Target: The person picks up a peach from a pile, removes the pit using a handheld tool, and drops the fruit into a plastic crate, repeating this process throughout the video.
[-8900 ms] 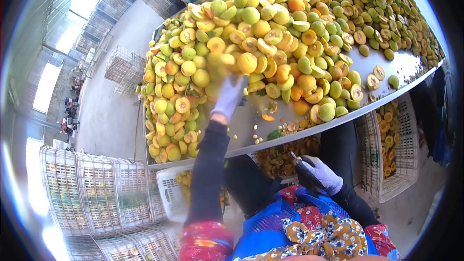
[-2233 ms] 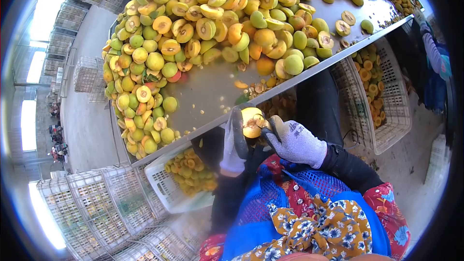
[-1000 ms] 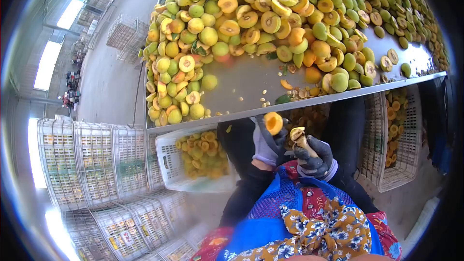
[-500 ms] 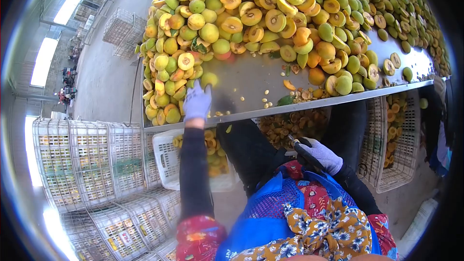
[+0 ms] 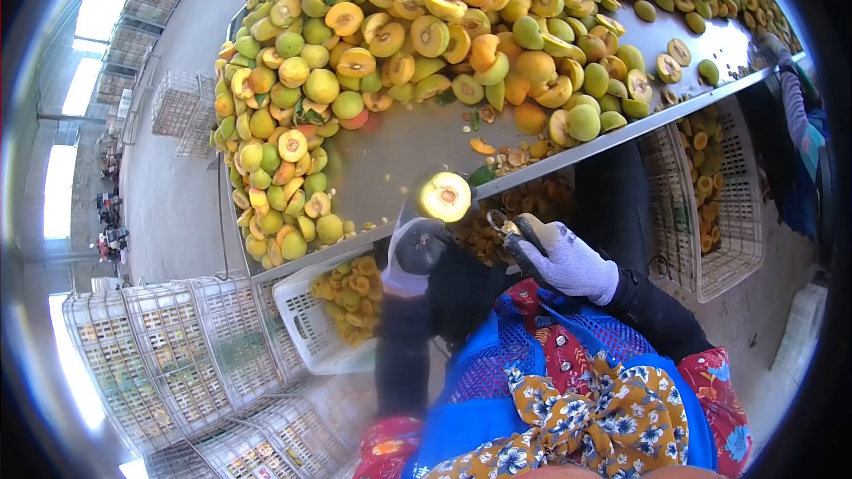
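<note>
The right hand [image 5: 568,259], in a pale lilac glove with dark fingers, grips a small metal-tipped tool [image 5: 506,225]. The left hand [image 5: 415,251], gloved alike, grasps a halved yellow-green fruit [image 5: 445,197], cut face showing, at the edge of the metal-topped bench [image 5: 382,165]. Beneath sits a white plastic crate [image 5: 306,324] of fruit halves; beyond, yellow-green fruit [image 5: 382,44] lies heaped.
</note>
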`<state>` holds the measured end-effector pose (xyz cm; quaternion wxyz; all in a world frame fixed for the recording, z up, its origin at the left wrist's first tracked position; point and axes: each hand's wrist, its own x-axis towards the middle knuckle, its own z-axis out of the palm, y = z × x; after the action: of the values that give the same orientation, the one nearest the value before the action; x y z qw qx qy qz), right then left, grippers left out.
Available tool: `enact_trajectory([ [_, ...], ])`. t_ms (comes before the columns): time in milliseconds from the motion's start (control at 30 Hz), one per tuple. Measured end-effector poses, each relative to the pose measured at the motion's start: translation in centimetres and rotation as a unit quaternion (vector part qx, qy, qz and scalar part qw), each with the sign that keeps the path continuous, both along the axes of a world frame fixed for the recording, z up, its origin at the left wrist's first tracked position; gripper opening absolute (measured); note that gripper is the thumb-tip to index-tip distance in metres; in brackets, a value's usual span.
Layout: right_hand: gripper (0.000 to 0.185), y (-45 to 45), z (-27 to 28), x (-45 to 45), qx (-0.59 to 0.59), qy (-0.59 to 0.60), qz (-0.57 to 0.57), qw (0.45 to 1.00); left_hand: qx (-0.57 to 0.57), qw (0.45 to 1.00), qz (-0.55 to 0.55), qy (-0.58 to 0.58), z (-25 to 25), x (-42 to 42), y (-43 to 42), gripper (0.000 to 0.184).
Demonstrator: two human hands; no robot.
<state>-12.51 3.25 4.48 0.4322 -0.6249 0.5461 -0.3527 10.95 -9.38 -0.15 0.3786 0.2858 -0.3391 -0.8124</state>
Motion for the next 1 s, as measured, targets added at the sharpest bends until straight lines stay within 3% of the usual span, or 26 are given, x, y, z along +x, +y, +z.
enact_trajectory([
  [67, 0.027, 0.3, 0.1, 0.3, 0.004, 0.036, -0.013, 0.999, 0.057, 0.998, 0.025, 0.024, 2.0, -2.3, 2.5, 0.059],
  [133, 0.028, 0.4, 0.4, 0.5, -0.003, 0.056, -0.022, 0.998, 0.172, 0.963, 0.03, 0.205, 3.1, -4.6, 3.8, 0.048],
  [233, 0.028, 0.6, 1.2, 0.8, -0.039, 0.07, -0.034, 0.996, 0.166, 0.974, 0.021, 0.151, 3.7, -6.4, 5.5, 0.046],
  [333, 0.027, 0.9, 0.7, 1.2, -0.123, 0.135, -0.033, 0.983, -0.058, 0.992, 0.051, -0.099, 4.9, -7.2, 6.8, 0.047],
  [433, 0.028, 1.2, 0.4, 2.0, 0.007, 0.076, -0.067, 0.995, -0.256, 0.924, 0.084, -0.272, 5.6, -8.1, 7.5, 0.041],
  [467, 0.026, 1.4, 0.1, 2.2, 0.01, 0.099, -0.063, 0.993, -0.221, 0.938, 0.107, -0.243, 3.9, -8.0, 7.8, 0.04],
  [533, 0.024, 1.8, -1.1, 2.3, -0.134, 0.189, -0.028, 0.972, -0.026, 0.987, 0.13, -0.086, 5.2, -8.6, 8.1, 0.038],
  [567, 0.024, 1.9, -1.5, 2.4, -0.205, 0.231, -0.01, 0.951, -0.041, 0.985, 0.135, -0.101, 4.9, -8.7, 8.3, 0.04],
  [633, 0.025, 1.6, -1.2, 2.4, -0.152, 0.028, -0.026, 0.988, -0.072, 0.978, 0.145, -0.129, 4.0, -9.1, 8.6, 0.045],
  [667, 0.026, 1.5, -0.6, 1.9, -0.058, -0.097, -0.015, 0.993, -0.139, 0.96, 0.135, -0.201, 4.0, -9.0, 8.7, 0.046],
  [700, 0.027, 1.4, 0.0, 1.5, 0.035, -0.218, -0.024, 0.975, -0.166, 0.954, 0.162, -0.189, 3.4, -9.4, 8.9, 0.046],
  [733, 0.028, 1.4, 1.3, 0.8, 0.192, -0.352, -0.013, 0.916, -0.192, 0.946, 0.19, -0.177, 2.7, -10.1, 9.4, 0.046],
  [767, 0.029, 1.4, 2.0, 0.3, 0.338, -0.472, 0.0, 0.814, -0.219, 0.937, 0.218, -0.165, 2.4, -10.5, 9.6, 0.046],
  [867, 0.035, 1.5, 0.9, 0.0, 0.325, -0.513, 0.018, 0.794, -0.191, 0.954, 0.18, -0.147, 3.6, -10.6, 9.8, 0.043],
  [933, 0.034, 1.1, 1.0, -1.3, 0.456, -0.667, 0.058, 0.586, -0.133, 0.975, 0.139, -0.108, 3.7, -10.2, 9.4, 0.04],
  [1000, 0.034, 1.4, -0.6, -1.3, 0.477, -0.725, 0.077, 0.49, -0.078, 0.988, 0.109, -0.08, 3.1, -9.5, 9.4, 0.037],
])
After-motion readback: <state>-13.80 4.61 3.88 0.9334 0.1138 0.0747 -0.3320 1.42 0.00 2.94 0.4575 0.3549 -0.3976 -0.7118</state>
